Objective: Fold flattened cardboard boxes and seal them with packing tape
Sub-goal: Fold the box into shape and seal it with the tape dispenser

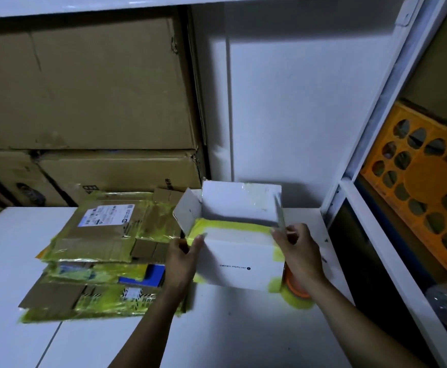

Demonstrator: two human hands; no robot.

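Note:
A small white cardboard box stands on the white table, its edges lined with yellow tape and its top flaps up. My left hand grips the box's left side, thumb on the near flap. My right hand holds the right side, with its fingers curled at the right flap. A roll of yellow packing tape with an orange core lies on the table just right of the box, partly hidden behind it and my right wrist.
A stack of flattened, yellow-taped cardboard boxes lies to the left of the box. Large brown cartons are piled against the back wall. A white shelf frame stands on the right, with an orange crate in it.

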